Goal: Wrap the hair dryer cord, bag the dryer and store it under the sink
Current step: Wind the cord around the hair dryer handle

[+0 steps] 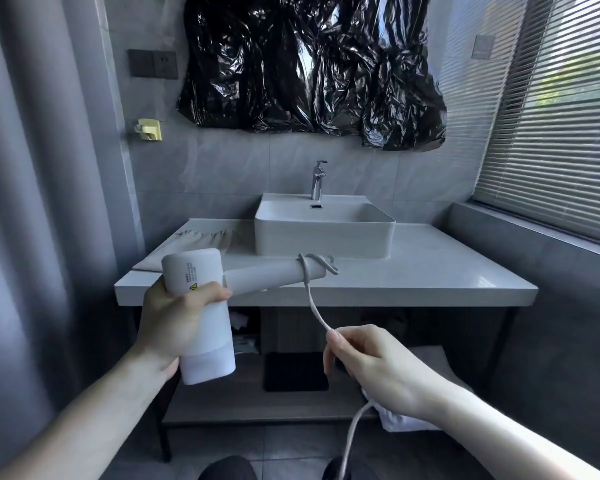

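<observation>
My left hand [174,327] grips the barrel of a white hair dryer [201,313], with its handle pointing right over the counter's front edge. The white cord [312,299] is looped a couple of turns around the end of the handle. From there it runs down to my right hand [371,365], which holds it in curled fingers, and the rest hangs below toward the floor. A beige drawstring bag [194,242] lies flat on the left of the counter. The white sink [323,226] sits on the counter, with an open shelf [250,403] below.
The grey counter [430,271] stands on a black frame. On the shelf below lie a black mat [295,370] and a white cloth [402,419]. Black plastic sheeting [309,64] covers the wall above the faucet [317,180]. Window blinds [551,116] are at right.
</observation>
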A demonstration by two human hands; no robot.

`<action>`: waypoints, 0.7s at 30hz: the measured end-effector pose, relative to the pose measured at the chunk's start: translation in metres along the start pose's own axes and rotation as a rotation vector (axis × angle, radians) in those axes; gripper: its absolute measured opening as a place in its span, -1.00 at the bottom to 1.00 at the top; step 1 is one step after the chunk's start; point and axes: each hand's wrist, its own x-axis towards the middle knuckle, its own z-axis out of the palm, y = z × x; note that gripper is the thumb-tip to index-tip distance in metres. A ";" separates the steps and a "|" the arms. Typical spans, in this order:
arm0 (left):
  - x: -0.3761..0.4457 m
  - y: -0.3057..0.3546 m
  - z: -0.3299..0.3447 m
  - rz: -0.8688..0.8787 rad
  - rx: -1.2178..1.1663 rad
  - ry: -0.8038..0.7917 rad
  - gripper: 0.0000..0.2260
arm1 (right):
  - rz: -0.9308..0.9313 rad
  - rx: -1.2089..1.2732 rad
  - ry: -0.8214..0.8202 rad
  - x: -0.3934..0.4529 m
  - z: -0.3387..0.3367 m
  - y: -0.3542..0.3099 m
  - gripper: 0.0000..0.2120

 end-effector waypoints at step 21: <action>-0.029 -0.004 0.004 0.101 0.241 -0.282 -0.82 | -0.206 -0.140 0.386 0.041 -0.060 -0.018 -0.68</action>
